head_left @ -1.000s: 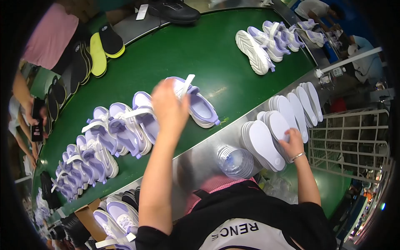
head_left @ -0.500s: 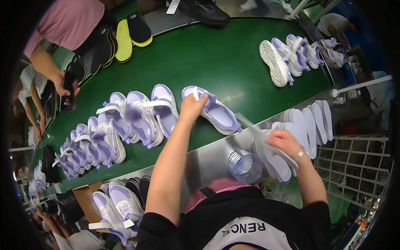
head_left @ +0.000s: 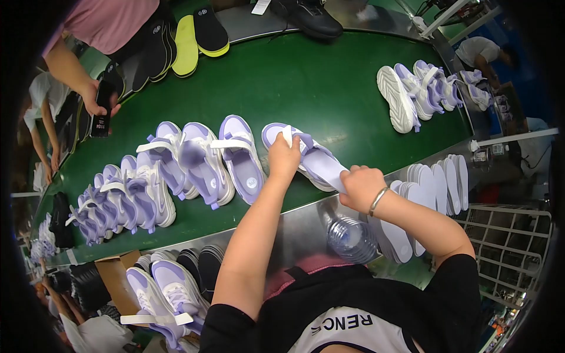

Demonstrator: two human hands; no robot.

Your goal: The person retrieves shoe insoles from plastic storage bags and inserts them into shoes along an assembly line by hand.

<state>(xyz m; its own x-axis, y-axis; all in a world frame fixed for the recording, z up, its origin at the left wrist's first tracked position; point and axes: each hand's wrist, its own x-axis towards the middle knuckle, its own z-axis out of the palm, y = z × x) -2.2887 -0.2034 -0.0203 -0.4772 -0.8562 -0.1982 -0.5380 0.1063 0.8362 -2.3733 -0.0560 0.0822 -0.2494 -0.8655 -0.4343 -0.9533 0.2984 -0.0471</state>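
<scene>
A white and lilac sneaker (head_left: pixel 273 132) lies on the green work surface, toe away from me. My left hand (head_left: pixel 285 156) is closed on its tongue and white strap, holding the opening wide. A pale lilac insole (head_left: pixel 327 170) is partly inside that sneaker, its front hidden in the shoe. The heel end of the insole is pinched in my right hand (head_left: pixel 361 187), above the sneaker's heel. Just left stands another sneaker (head_left: pixel 235 125) with an insole showing inside it. Stacks of insoles (head_left: pixel 393 240) lie on the metal ledge by my right forearm.
A row of similar sneakers (head_left: pixel 144 188) runs along the left, and more sneakers (head_left: pixel 395 97) stand at far right. A clear plastic container (head_left: pixel 353 241) sits on the ledge before me. A wire rack (head_left: pixel 506 247) is at right. Across the table a person holds a phone (head_left: pixel 101 112).
My right hand has moved left from the insole stacks to the sneaker, bringing the insole partly into it. My left hand still grips the sneaker. The view has shifted slightly.
</scene>
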